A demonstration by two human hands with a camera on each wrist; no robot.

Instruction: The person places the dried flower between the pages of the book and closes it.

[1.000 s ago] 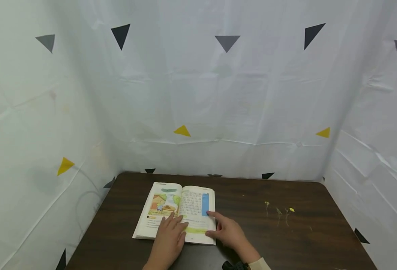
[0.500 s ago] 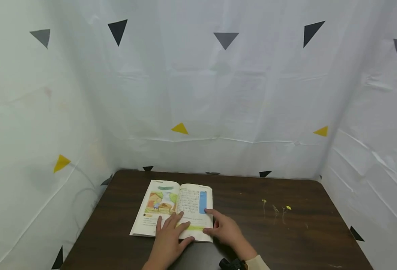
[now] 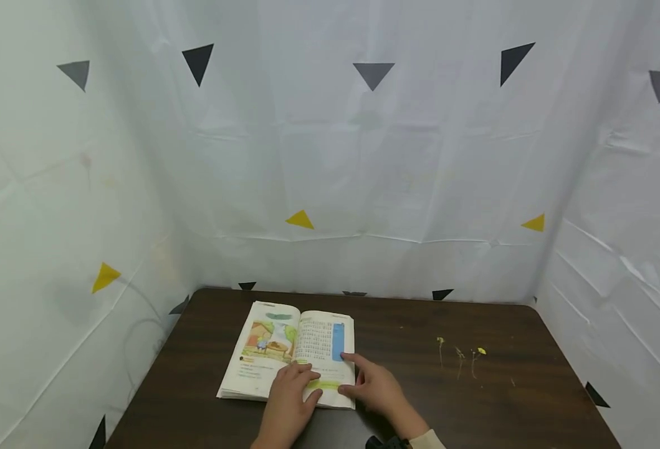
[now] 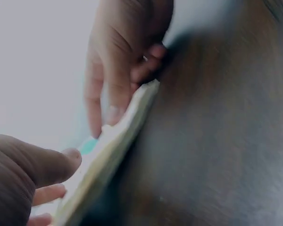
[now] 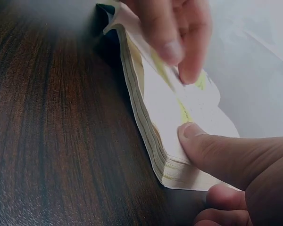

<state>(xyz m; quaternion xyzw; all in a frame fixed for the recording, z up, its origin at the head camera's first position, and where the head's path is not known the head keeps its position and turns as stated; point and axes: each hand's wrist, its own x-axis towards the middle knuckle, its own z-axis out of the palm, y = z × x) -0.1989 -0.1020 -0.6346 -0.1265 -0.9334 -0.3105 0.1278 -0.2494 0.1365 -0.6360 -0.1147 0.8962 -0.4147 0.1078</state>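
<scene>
An open printed book [image 3: 245,380] lies on the dark wooden table, a coloured picture on its left page and a blue block on its right. My left hand [image 3: 287,399] rests with spread fingers over the lower middle of the pages, close to the fold. On the right page, my right hand [image 3: 377,390] presses with index finger and thumb, the two tips apart. The right wrist view shows the right thumb [image 5: 203,141] on top of the page by the corner, other fingers curled beside the book's edge. Both hands appear blurred in the left wrist view.
Several thin stems with small yellow flowers [image 3: 478,353] lie on the table [image 3: 408,330] right of the book. White sheeting [image 3: 363,156] with triangle marks hangs behind the table and along both sides. A dark wrist device [image 3: 386,443] sits at the right wrist.
My left hand's fingers spread on the book, then drew closer together and slid down slightly, uncovering more of the left page. The right hand keeps its place on the right page.
</scene>
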